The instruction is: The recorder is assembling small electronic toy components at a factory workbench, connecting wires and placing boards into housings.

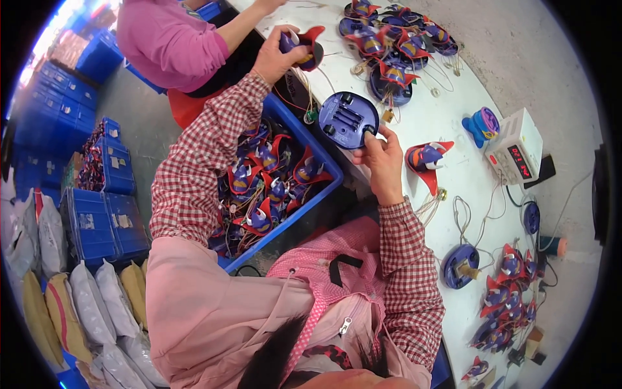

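Note:
Raised above the table's left edge, my left hand (273,59) is closed around a purple toy figure part (315,50) with a red, wing-like rim. Thin wires and a small green circuit board (311,116) hang below it. Between the thumb and fingers of my right hand (382,165) is the edge of a round dark-blue plastic base (345,117). Its underside faces up, showing battery slots and small black feet. Just right of that hand, another red and purple figure part (427,159) lies on the white table (447,123), its wires trailing toward me.
A blue crate (278,236) full of wired figure parts stands left of the table. Assembled toys (402,48) are heaped at the far end, more (508,292) at near right. A white power supply (518,149) sits by the wall. At far left, a co-worker in a pink top (172,45) sits close.

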A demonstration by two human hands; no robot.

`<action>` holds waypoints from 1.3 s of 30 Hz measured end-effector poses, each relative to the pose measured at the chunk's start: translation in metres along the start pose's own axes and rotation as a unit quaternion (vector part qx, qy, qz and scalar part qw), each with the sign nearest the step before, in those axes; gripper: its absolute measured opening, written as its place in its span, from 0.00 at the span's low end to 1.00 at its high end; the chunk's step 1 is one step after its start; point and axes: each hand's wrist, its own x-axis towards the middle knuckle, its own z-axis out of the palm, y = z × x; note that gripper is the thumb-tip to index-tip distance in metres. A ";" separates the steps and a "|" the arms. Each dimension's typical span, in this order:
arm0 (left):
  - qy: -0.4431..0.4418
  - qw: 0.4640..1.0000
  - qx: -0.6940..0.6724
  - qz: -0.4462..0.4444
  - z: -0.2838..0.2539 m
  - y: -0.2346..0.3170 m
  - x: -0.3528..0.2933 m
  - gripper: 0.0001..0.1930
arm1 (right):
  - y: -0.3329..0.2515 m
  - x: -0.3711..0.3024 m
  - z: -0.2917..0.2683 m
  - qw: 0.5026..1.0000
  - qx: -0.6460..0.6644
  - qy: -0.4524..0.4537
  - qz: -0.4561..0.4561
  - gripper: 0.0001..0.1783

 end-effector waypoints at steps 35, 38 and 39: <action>-0.448 0.835 -0.171 0.271 0.523 0.332 -0.310 0.28 | -0.043 -0.453 -0.446 0.872 -0.032 0.481 -0.085 0.20; -0.437 0.863 -0.176 0.184 0.560 0.311 -0.362 0.30 | -0.033 -0.465 -0.481 0.866 -0.052 0.493 -0.062 0.21; -0.447 0.864 -0.154 0.171 0.567 0.305 -0.371 0.30 | -0.034 -0.461 -0.492 0.868 -0.065 0.489 -0.053 0.22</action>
